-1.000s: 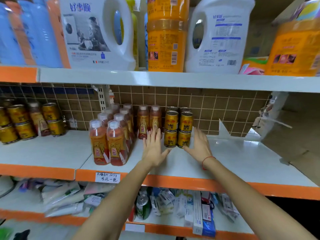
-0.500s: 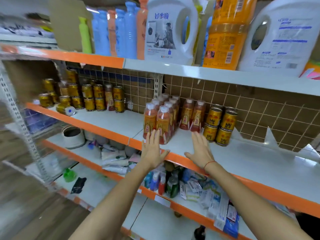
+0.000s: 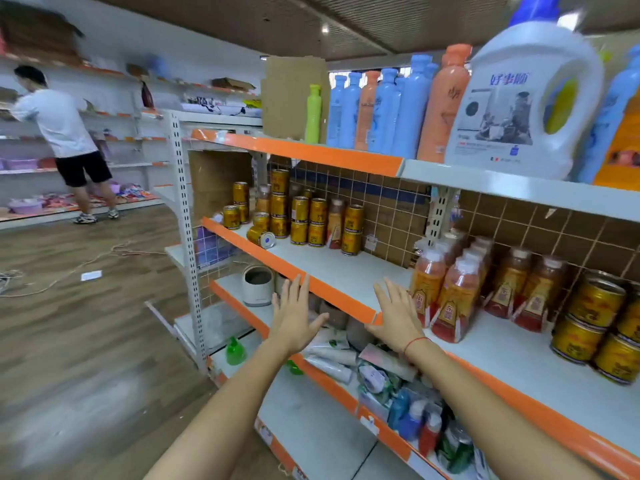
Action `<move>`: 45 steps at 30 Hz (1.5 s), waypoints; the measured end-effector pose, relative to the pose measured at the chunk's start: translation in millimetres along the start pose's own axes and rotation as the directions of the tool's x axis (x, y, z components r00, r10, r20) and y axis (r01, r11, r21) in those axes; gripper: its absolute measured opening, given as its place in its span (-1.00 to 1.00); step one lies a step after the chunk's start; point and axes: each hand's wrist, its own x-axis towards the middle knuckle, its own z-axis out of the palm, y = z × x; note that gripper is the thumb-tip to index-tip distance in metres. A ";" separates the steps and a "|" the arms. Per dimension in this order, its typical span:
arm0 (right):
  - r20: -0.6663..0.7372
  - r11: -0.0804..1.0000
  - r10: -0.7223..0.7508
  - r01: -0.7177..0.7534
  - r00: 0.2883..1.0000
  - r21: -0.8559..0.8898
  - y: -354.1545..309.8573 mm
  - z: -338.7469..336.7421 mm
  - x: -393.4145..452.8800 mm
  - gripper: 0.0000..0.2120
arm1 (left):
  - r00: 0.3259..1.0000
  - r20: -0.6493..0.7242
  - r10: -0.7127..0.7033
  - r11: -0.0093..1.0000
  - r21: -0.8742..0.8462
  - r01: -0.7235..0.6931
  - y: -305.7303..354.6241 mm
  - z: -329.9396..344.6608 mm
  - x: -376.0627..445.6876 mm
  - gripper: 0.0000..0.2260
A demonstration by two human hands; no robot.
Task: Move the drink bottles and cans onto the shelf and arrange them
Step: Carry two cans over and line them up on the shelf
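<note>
Both hands, left hand (image 3: 294,320) and right hand (image 3: 398,318), have pulled back empty, fingers spread, before the shelf (image 3: 346,271); the bottles (image 3: 446,292) stand arranged, while farther cans (image 3: 304,220) (one toppled) likely come next.

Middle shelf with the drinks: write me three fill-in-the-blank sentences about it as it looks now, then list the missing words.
1. Near the shelf edge, one gold can lies on its ____ while the others stand upright.
2. The left hand and right hand are both ____, holding nothing.
3. The front drink bottles have ____ caps.

Missing words: side; open; white
</note>
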 end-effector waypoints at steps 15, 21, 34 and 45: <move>0.010 0.995 -0.045 0.044 0.999 0.086 -149.0 60.6 100.0 -0.21 | 0.994 -0.028 -0.104 0.991 0.080 0.106 -176.3 -59.8 41.9 -0.27; 0.055 0.997 -0.033 0.029 0.998 0.073 -156.1 76.2 133.6 -0.19 | 0.991 -0.026 -0.130 0.990 0.055 0.131 -208.4 -57.4 64.8 -0.27; 0.009 0.998 -0.039 0.039 0.999 0.045 -127.5 68.4 230.0 -0.16 | 0.997 -0.067 -0.049 0.998 0.028 0.051 -202.8 -56.5 168.9 -0.27; 0.007 0.999 0.028 -0.028 1.000 0.044 -90.6 80.7 282.6 -0.15 | 0.996 -0.092 0.009 0.996 -0.085 -0.017 -198.6 -36.6 242.6 -0.24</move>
